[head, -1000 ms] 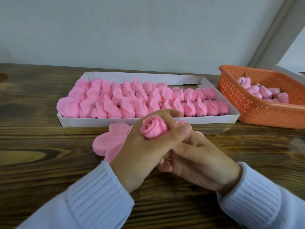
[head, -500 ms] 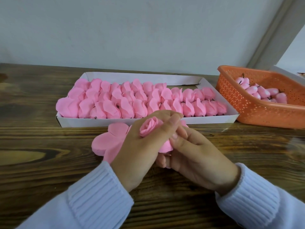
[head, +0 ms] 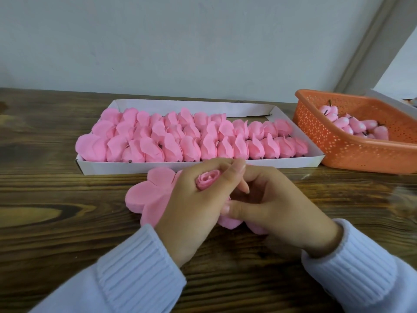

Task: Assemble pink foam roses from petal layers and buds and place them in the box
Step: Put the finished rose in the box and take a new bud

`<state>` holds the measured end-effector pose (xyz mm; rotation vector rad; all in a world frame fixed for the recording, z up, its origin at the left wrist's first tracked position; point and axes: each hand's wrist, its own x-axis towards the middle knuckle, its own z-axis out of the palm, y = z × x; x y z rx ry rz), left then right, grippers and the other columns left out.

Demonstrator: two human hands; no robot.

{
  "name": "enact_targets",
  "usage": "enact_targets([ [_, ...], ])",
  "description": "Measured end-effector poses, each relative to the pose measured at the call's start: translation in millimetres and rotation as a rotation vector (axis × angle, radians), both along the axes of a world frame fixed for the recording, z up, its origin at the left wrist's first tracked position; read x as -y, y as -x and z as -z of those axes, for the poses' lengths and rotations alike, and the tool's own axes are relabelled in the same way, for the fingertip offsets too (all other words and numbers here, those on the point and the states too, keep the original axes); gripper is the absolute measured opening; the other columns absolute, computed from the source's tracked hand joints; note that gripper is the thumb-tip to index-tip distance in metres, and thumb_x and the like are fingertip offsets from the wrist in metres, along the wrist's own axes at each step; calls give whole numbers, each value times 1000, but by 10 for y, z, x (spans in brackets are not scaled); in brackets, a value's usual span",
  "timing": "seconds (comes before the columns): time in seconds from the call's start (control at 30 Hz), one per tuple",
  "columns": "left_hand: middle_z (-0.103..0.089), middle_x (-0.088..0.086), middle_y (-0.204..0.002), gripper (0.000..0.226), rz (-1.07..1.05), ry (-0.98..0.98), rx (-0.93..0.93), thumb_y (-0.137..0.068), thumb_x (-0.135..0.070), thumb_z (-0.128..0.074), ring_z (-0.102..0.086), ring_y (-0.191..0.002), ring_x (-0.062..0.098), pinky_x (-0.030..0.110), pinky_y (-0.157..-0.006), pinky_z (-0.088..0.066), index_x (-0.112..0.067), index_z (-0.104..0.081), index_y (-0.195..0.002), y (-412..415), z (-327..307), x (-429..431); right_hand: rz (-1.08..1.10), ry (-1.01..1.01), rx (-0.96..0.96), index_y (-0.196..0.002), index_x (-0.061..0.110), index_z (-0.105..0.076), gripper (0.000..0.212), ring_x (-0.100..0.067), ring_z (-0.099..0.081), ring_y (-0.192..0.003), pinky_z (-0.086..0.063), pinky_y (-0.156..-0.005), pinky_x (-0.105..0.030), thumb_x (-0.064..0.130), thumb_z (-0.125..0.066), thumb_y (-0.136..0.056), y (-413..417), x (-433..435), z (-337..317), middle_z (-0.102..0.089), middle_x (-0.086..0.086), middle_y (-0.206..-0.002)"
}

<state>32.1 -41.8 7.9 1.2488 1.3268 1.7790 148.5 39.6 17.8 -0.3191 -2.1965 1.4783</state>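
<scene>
Both hands have sunk closer to the bench point(head: 56, 222) since a second ago. The half-made rose point(head: 207, 180) now sits deeper in the left hand point(head: 191, 206), whose fingers and thumb wrap round it so only the coiled centre shows. The right hand point(head: 277, 204) lies just beside it, fingers curled down over the near lobes of the petal stack point(head: 146, 195). Whether it has pinched one layer free I cannot tell, as the left hand hides the spot.

The step looks like adding the next petal layer. To do it well, I would keep the left grip light, since the foam looks soft and likely to crease. Then peel off a single thin layer and centre the rose over it before cupping the lobes up evenly.

The stack is matte pink foam cut in rounded, flower-like lobes. Finished roses point(head: 203, 136) fill most of the shallow white cardboard box point(head: 117, 169) behind, in tight rows. To the right, a perforated orange plastic basket point(head: 338, 152) holds smooth, pale-tipped buds point(head: 354, 125) with dark stems.
</scene>
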Motion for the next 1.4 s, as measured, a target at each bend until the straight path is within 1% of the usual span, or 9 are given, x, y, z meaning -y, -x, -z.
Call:
enact_targets([
  [0.23, -70, -3, -86, 30, -87, -77, 121, -72, -54, -57, -66, -90, 24, 54, -86, -52, -28, -70, -72, 71, -54, 20, -79, 154, 86, -99, 1, -66, 14, -10, -65, -76, -54, -68, -25, 6, -66, -86, -9, 0, -84, -71, -2, -83],
  [0.33, -67, -3, -84, 23, -216, -168, 282, -79, -43, -54, -63, -87, 16, 36, -79, -49, -27, -68, -71, 215, -91, -1, 8, 293, 55, -105, -3, -63, 34, -21, -66, -87, -56, -81, -29, 17, -66, -79, 56, -103, -166, -67, -13, -94],
  [0.4, -67, -7, -79, 26, -322, -136, 441, -85, -31, -51, -63, -84, 10, 28, -80, -45, -27, -66, -65, 295, -65, -38, 43, 454, -5, -106, -12, -58, 40, -19, -65, -84, -57, -75, -24, 16, -63, -77, 152, -287, -286, -63, -16, -89],
  [0.5, -65, -8, -70, 29, -427, -28, 645, -95, -22, -47, -63, -73, 7, 26, -80, -43, -22, -61, -69, 348, -20, -106, 203, 478, -65, -102, -3, -59, 18, -16, -68, -78, -58, -74, -24, 8, -58, -88, 396, -738, -484, -67, -12, -85],
  [0.63, -65, -2, -75, 25, -475, 15, 750, -97, -19, -45, -64, -78, 10, 24, -82, -46, -15, -61, -78, 394, -23, -153, 596, 268, -16, -119, 16, -50, 29, -26, -69, -88, -59, -73, -28, 4, -57, -93, 717, -1390, -585, -60, -15, -107],
  [0.8, -69, -2, -78, 23, -501, 20, 727, -97, -20, -48, -66, -82, 11, 23, -76, -47, -15, -64, -82, 412, 19, -171, 748, 11, 263, -122, 15, -56, 34, -25, -66, -85, -58, -82, -39, 2, -50, -91, 975, -1818, -477, -62, -12, -100],
  [1.03, -65, -4, -72, 38, -504, -6, 588, -90, -11, -51, -63, -78, 10, 22, -71, -46, -24, -67, -59, 415, 65, -193, 684, -164, 474, -118, 8, -60, 33, -29, -67, -88, -57, -85, -42, 5, -48, -87, 1161, -1888, -350, -69, -14, -93],
  [1.17, -64, -4, -70, 41, -473, -31, 552, -89, -9, -52, -61, -76, 10, 23, -73, -46, -25, -67, -54, 404, 67, -184, 643, -330, 632, -114, 8, -64, 29, -25, -61, -84, -51, -72, -32, 15, -52, -88, 1176, -1900, -293, -66, -8, -91],
  [1.4, -63, -4, -69, 44, -457, -17, 510, -89, -5, -53, -58, -78, 13, 25, -74, -47, -26, -67, -53, 394, 54, -178, 539, -436, 899, -120, 6, -59, 34, -30, -62, -107, -50, -94, -41, 27, -51, -95, 1156, -1908, -282, -63, -13, -119],
])
